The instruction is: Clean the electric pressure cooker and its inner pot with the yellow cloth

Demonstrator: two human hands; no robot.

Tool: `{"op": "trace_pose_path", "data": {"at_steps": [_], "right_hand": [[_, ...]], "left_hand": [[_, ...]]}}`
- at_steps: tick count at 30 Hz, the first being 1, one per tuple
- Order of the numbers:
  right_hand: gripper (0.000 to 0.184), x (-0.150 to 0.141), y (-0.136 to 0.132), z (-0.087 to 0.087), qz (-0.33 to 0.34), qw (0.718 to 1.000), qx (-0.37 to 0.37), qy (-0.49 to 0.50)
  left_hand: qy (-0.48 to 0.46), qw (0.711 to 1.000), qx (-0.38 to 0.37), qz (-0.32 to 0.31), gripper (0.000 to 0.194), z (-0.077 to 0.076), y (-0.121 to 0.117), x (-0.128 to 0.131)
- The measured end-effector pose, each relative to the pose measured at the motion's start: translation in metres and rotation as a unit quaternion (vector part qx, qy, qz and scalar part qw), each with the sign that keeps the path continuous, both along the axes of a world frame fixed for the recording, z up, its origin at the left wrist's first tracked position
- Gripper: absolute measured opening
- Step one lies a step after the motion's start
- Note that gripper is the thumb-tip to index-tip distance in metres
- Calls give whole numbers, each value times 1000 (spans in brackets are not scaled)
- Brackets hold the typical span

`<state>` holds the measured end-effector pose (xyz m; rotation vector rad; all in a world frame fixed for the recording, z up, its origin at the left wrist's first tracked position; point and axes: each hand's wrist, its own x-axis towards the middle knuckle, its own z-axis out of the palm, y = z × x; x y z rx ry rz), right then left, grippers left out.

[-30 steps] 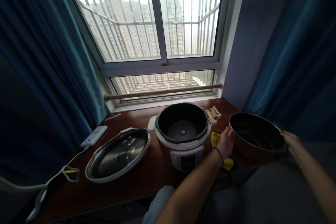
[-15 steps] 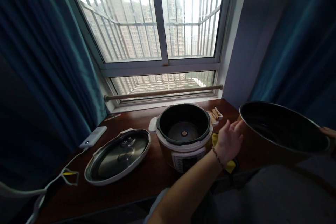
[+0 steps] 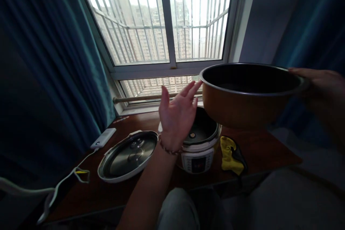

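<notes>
A rice cooker's inner pot [image 3: 242, 109], golden brown outside and dark inside, is held in the air at the right. My right hand [image 3: 320, 82] grips its right rim; that hand is dim and partly hidden. My left hand [image 3: 179, 113] is open, palm up, its fingertips at the pot's left rim. Below and behind that hand stands the pressure cooker body [image 3: 198, 161], its dark cavity uncovered and a small round piece at the bottom. The detached lid [image 3: 129, 156] lies inner side up to the left of the cooker.
A yellow and black cloth [image 3: 231, 156] lies right of the cooker on the brown table [image 3: 258, 147]. At the left are a white power bank [image 3: 104, 138] and a white cable [image 3: 64, 179]. A barred window [image 3: 172, 36] and blue curtains [image 3: 54, 43] stand behind.
The pot has moved left and up, from beside the table's right end to nearly above the cooker. My left hand has moved left along with it, and the yellow cloth is now uncovered.
</notes>
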<state>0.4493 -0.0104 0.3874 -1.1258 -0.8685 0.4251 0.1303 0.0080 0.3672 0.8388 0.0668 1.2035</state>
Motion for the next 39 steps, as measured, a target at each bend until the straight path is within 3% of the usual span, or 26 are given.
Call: {"op": "trace_pose_path", "data": {"at_steps": [2, 4, 7, 11, 16, 21, 29, 39], "right_hand": [[6, -32, 17, 7, 20, 999, -2, 39], [8, -63, 34, 3, 53, 996, -5, 68], [12, -99, 56, -16, 92, 992, -40, 81], [12, -122, 76, -50, 116, 984, -88, 98], [7, -123, 96, -86, 152, 980, -77, 106], [10, -116, 105, -106, 162, 976, -85, 115], [9, -112, 103, -134, 212, 963, -110, 124], [12, -109, 106, -165, 203, 967, -139, 71]], "left_hand": [[-3, 999, -3, 51, 71, 1, 4, -24], [-9, 996, -4, 85, 72, -3, 8, -45], [-13, 992, -12, 122, 73, -17, 13, -70], [-16, 990, -45, 132, 75, -41, 15, -92], [-27, 986, -111, 120, 72, -67, 19, -101], [-24, 985, -133, 106, 71, -85, 24, -99], [-38, 979, -150, 130, 71, -98, 11, -91], [-4, 975, -175, 138, 67, -118, 4, -88]]}}
